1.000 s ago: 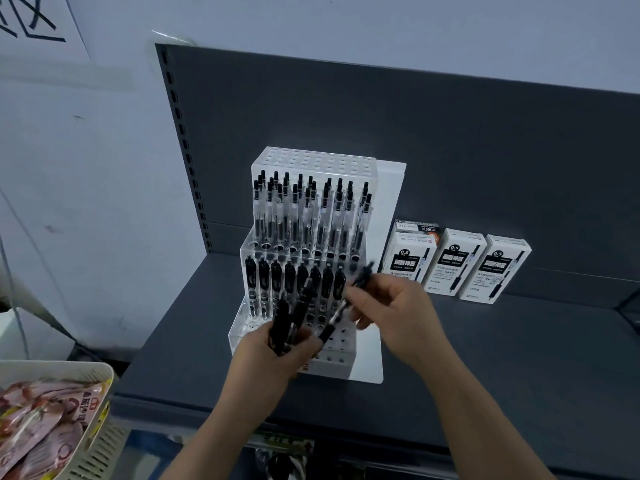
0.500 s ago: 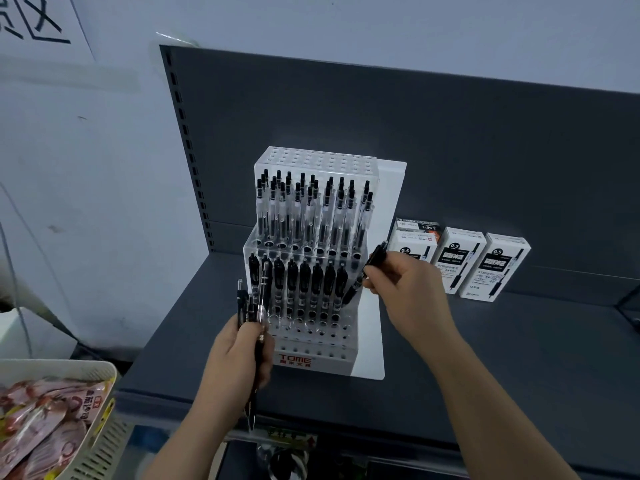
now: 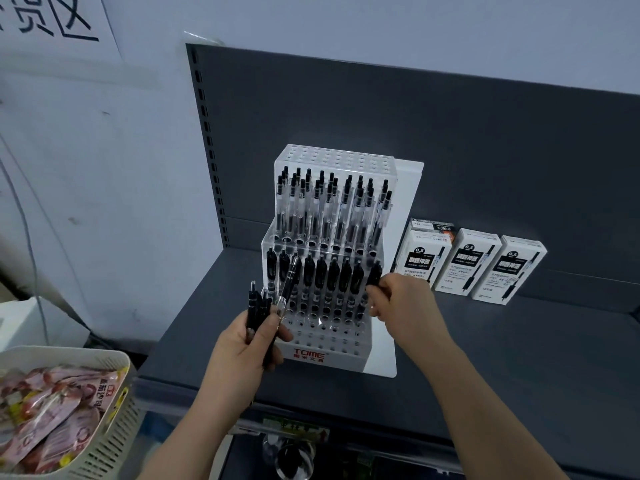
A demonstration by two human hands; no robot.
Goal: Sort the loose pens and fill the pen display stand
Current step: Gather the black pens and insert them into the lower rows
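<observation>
Pens (image 3: 257, 308) bunch in left hand (image 3: 242, 348), one pen (image 3: 374, 273) in right hand (image 3: 405, 306); three boxes (image 3: 476, 261).

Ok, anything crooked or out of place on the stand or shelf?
One pen of the bundle in the left hand splays rightward, across the black row of the stand. A fourth box sits tucked behind the leftmost box, out of line. Nothing else stands out.

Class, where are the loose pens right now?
Head view, left of centre: the left hand grips the loose pens at the left edge of the pen display stand.
</observation>
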